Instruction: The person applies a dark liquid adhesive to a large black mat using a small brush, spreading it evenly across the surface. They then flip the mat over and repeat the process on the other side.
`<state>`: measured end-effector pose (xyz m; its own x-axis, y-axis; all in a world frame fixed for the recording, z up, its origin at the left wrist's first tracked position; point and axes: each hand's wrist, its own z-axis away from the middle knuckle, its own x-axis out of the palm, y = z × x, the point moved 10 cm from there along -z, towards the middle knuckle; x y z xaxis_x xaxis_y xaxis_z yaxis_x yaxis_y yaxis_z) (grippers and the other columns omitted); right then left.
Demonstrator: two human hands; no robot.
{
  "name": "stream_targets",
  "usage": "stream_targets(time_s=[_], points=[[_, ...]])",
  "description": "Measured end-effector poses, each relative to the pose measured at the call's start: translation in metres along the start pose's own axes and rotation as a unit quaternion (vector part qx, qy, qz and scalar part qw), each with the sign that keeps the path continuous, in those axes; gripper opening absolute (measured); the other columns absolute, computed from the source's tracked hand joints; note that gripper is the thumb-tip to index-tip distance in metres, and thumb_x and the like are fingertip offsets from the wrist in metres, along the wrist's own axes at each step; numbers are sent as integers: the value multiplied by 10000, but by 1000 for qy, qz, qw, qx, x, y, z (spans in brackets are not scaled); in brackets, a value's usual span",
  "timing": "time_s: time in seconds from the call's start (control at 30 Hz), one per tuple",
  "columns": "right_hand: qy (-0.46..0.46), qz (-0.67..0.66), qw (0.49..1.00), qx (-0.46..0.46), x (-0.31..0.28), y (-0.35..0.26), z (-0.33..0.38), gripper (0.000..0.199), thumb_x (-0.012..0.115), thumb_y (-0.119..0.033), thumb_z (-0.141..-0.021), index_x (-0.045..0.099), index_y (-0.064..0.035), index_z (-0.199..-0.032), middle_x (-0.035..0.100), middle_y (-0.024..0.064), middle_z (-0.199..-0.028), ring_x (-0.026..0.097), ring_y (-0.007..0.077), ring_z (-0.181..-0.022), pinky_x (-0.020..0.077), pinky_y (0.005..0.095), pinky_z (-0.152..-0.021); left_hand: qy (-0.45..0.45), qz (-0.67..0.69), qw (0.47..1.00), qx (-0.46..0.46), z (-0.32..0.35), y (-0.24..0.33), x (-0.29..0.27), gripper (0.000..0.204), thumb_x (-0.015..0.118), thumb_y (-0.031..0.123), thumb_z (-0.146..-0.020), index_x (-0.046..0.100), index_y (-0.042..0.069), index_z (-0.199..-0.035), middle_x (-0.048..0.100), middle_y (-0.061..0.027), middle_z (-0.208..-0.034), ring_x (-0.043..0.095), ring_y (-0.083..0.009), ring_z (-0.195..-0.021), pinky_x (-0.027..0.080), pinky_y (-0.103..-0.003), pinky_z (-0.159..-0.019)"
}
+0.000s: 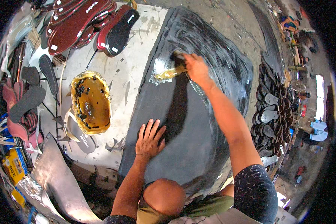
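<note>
A large dark grey-black sheet (168, 112) lies before me, its far part streaked with wet, shiny adhesive. My right hand (198, 71) is closed around a glue spreader (170, 73) on the far half of the sheet. The spreader's edge is coated in yellowish glue, and a pale wet patch lies beside it; its grip is mostly hidden by my fingers. On the near left part of the sheet, my left hand (150, 138) rests flat with its fingers apart, holding nothing. To the left stands an oblong tub (109, 108) of amber glue, its rim crusted yellow with dark bits.
Dark red insoles (71, 33) and a black insole (122, 31) lie at the far left. A grey sole (82, 138) sits partly under the tub. Several black sole pieces (265, 115) are piled on the right. A curved metal sheet (59, 175) stands at the near left.
</note>
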<state>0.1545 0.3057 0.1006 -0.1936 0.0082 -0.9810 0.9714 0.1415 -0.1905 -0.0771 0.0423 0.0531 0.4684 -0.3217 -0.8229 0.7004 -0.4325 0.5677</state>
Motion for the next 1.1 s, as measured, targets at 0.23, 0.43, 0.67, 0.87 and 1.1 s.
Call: stream_targets(time_s=[0.23,0.43,0.67,0.87,1.1], points=[[-74,-47,964,-249,27,-123,12,405,712,-108,-847,705,-285,-1211,655,-53,-1259,570,270,-1182,469,480,-999,-21,-19,1000,-13,8,-1,2,661,723,396,-881,518,264,-1495,362,-63,-1647,284,-293,-1548,238,-535,-1244],[-167,-25,973,-158,15,17,104,452,595,-2,-875,711,-268,-1220,691,9,-1271,596,278,-1190,484,440,-982,-24,-82,996,6,4,5,10,662,718,349,-867,522,250,-1492,388,-95,-1631,293,-338,-1537,241,-568,-1232],[-162,-13,987,13,-14,87,325,502,552,26,-883,690,-261,-1271,667,1,-1312,591,288,-1124,490,464,-911,-15,-140,990,26,-1,11,9,650,675,318,-898,489,220,-1513,297,-92,-1675,197,-330,-1574,168,-558,-1259],[-119,-14,990,76,-20,73,479,467,538,-7,-901,708,-264,-1252,675,-37,-1287,584,247,-1129,480,441,-916,21,-203,978,51,0,21,26,623,638,325,-948,466,227,-1538,323,-100,-1674,233,-321,-1571,184,-543,-1260],[-145,-56,984,88,5,-28,666,507,596,-67,-874,668,-284,-1327,663,-42,-1269,569,239,-1131,463,446,-894,88,-239,960,118,16,5,25,560,485,449,-1049,418,288,-1582,338,-64,-1677,260,-289,-1565,177,-515,-1265]])
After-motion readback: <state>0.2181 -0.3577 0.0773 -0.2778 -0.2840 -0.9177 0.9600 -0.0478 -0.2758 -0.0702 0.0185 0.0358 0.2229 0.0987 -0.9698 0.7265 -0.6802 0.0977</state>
